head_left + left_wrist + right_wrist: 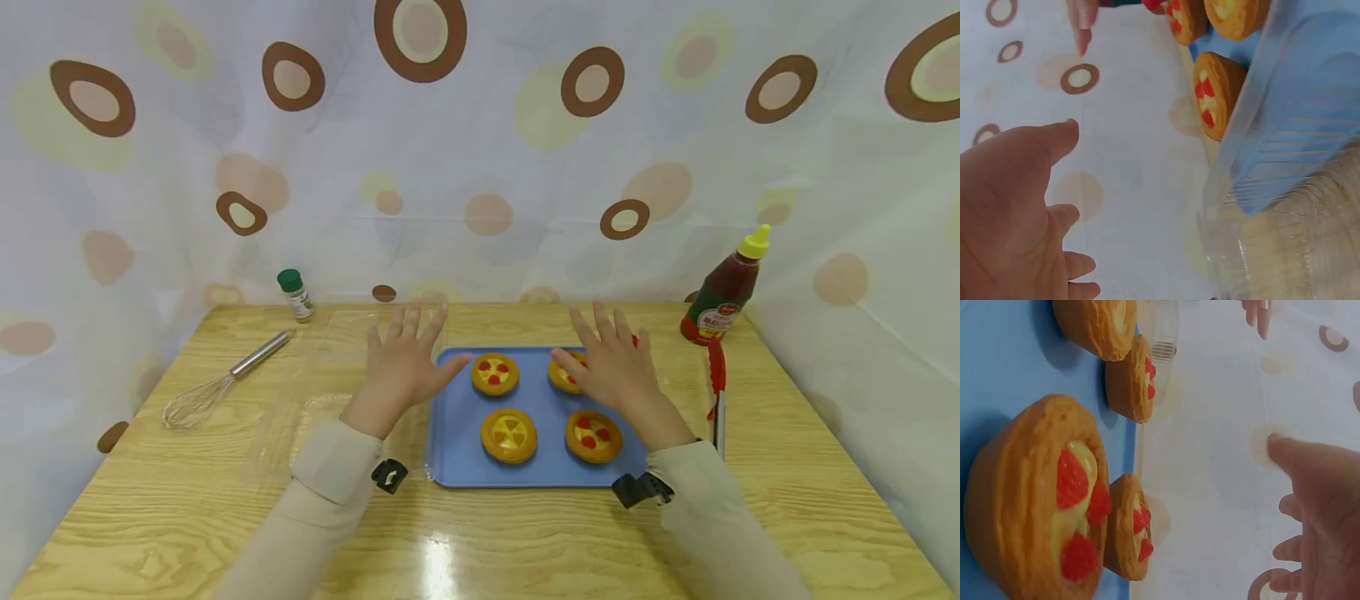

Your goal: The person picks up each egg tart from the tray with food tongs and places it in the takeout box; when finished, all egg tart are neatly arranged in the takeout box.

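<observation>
Sleeves (333,471) are seen nearest, with the left hand (403,362) and right hand (618,371) held up above the desk (555,542), fingers spread and nothing gripped. Four round tarts (509,436) are set face up on the blue tray (454,429), whose long axis is laid left to right. If squeezed, the tarts could be crushed; the clear box (322,408) just beside the tray could be knocked by the left hand.

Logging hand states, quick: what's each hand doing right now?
Left hand: open, fingers spread, holding nothing.
Right hand: open, fingers spread, holding nothing.
</observation>
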The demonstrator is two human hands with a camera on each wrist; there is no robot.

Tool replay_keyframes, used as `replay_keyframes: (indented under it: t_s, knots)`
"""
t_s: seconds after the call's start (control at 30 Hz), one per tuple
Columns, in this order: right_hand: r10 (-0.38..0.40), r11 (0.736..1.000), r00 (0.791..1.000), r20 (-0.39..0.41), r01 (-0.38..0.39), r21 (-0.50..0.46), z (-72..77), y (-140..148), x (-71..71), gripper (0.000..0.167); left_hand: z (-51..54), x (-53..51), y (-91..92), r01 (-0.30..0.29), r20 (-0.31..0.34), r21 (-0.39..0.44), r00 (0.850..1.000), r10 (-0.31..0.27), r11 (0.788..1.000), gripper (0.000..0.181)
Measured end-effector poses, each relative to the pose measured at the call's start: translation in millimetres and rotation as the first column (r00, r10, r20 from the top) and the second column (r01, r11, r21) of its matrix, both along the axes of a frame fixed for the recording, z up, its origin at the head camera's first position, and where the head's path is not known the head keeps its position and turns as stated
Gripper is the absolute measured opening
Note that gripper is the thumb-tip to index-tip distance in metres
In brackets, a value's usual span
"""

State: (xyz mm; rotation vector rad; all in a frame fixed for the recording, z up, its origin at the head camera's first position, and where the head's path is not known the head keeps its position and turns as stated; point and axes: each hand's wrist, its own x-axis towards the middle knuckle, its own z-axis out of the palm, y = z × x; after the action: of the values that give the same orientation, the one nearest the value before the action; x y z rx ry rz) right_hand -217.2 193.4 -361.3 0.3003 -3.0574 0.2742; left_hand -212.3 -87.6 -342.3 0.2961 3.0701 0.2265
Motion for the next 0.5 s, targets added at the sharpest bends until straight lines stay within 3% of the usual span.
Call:
replay_keyframes:
  t_s: [0.13,0.23,0.4,0.5]
  knots:
    - [0.006,1.000,0.996,-0.086,-0.006,0.002,5.1,9.4,8.3,0.077,4.4,9.4,-5.8,0.041,-0.040,0.040,0.998,-0.039,0.998,0.078]
    - [0.024,0.999,0.984,-0.174,-0.029,-0.023,7.8,18.8,16.5,0.077,5.0,20.8,-16.3,0.106,-0.127,0.098,0.987,-0.093,0.990,0.074]
    - [0.035,0.995,0.953,-0.301,-0.063,-0.083,8.6,34.4,32.2,0.076,-2.3,36.5,-42.3,0.199,-0.319,0.177,0.938,-0.135,0.964,0.064]
    - [0.028,0.991,0.938,-0.347,-0.072,-0.116,6.7,45.3,40.4,0.078,-6.7,42.5,-62.5,0.233,-0.360,0.235,0.923,-0.138,0.944,0.060]
